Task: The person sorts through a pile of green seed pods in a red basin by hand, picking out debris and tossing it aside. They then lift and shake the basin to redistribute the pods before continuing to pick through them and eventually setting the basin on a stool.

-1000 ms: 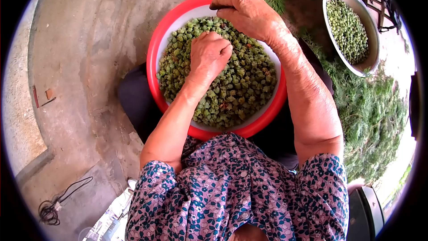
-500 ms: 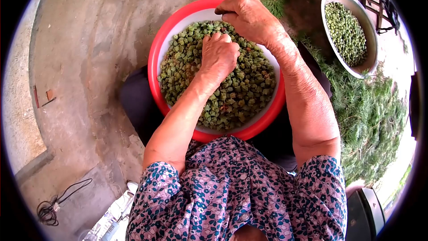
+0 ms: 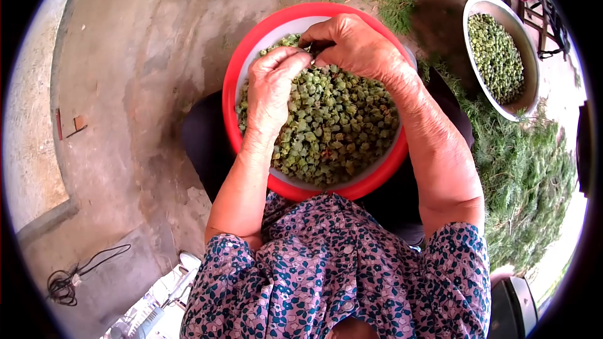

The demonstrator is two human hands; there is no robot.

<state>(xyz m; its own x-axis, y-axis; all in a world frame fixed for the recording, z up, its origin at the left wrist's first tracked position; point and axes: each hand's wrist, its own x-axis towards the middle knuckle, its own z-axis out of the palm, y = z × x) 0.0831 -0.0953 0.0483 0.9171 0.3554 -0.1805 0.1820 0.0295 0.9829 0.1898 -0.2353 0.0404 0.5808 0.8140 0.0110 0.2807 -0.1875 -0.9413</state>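
A red basin [image 3: 377,176] with a white inside rests on my lap, heaped with small green seed pods [image 3: 333,125]. My left hand [image 3: 271,88] lies over the far left of the heap, fingers curled and pinched at the tips. My right hand [image 3: 352,44] reaches in from the far rim, fingers bent down. The fingertips of both hands meet over the pods at the far edge and seem to pinch a small piece; what it is stays hidden.
A metal bowl [image 3: 531,97] of green pods sits at the upper right on a pile of cut green sprigs [image 3: 527,169]. Bare concrete ground [image 3: 125,88] spreads to the left, with a black cable [image 3: 75,276] at lower left. Another person's clothing shows at the top right edge.
My left hand has come off the middle of the heap and moved to the far edge. My right hand has come down to meet it, fingertips together.
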